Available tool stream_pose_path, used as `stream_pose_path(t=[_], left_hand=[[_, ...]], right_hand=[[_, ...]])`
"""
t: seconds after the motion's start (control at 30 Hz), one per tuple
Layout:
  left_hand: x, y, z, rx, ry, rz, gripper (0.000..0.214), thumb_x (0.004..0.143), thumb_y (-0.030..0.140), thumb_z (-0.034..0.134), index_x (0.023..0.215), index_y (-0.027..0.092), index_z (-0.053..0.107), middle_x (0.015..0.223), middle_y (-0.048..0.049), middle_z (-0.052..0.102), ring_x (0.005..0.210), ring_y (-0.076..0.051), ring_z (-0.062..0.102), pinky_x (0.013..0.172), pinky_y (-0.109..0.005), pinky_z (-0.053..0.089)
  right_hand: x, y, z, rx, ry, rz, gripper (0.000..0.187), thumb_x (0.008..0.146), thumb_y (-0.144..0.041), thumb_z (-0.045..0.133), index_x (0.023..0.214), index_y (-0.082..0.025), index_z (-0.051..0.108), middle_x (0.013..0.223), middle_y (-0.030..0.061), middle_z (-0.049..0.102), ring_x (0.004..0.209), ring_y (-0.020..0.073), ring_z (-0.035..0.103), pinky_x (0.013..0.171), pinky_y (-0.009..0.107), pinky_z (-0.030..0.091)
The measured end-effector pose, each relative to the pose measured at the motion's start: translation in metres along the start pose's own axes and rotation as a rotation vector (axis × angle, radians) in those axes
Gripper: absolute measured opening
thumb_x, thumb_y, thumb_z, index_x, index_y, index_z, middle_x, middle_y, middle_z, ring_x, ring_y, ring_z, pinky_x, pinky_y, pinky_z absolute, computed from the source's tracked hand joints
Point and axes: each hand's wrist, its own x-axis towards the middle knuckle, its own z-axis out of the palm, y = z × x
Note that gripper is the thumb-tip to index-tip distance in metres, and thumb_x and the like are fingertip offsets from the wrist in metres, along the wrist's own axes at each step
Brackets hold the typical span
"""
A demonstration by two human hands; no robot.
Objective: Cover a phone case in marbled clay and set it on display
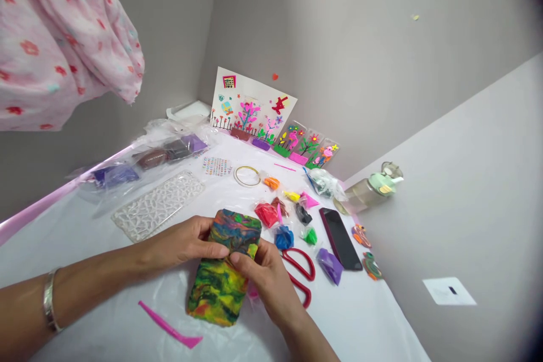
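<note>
Left hand (182,243) grip is being clenched on the top edge of the marbled slab (216,288), thumb over its face. Right hand (267,277) grip is being pinched on the right edge. The slab is being held low over the counter (106,317), just left of the red scissors (302,277).

Judged: the surface is being pressed smooth. A next press calls for a steady left grip and light, even thumb pressure.

Look: rectangular, rounded corners, swirled green, yellow, orange and blue. A pink tool (169,326) is lying well left of the scissors.
</note>
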Motion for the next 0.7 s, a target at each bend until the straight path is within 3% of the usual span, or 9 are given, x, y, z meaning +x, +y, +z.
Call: stream_pose_path(t=[0.13,0.3,0.7], left_hand=[[-0.0015,0.0014,0.0013,-0.048,0.099,-0.011,0.039,0.080,0.039,0.083,0.113,0.020,0.076,0.109,-0.0040,0.082,0.104,-0.025,0.074,0.096,-0.033,0.053],[-0.0010,0.0015,0.0023,-0.062,0.028,-0.011,0.037,0.079,0.041,0.083,0.108,0.017,0.079,0.103,-0.0064,0.083,0.098,-0.026,0.075,0.090,-0.034,0.055],[0.0004,-0.0059,0.0012,-0.028,0.028,-0.027,0.042,0.077,0.044,0.084,0.108,0.017,0.080,0.101,-0.0069,0.083,0.097,-0.028,0.075,0.089,-0.034,0.056]], right_hand=[[0.0016,0.0023,0.0001,0.018,-0.040,0.004,0.035,0.077,-0.043,0.085,0.104,-0.021,0.078,0.093,0.0039,0.079,0.085,0.0237,0.074,0.083,0.034,0.057],[0.0035,0.0048,0.0006,0.005,-0.015,-0.009,0.034,0.075,-0.044,0.085,0.098,-0.020,0.077,0.088,0.0038,0.078,0.080,0.0233,0.073,0.079,0.034,0.057],[0.0031,0.0044,0.0035,-0.041,0.016,-0.007,0.033,0.076,-0.048,0.084,0.092,-0.021,0.077,0.084,0.0030,0.075,0.076,0.0220,0.070,0.077,0.033,0.055]])
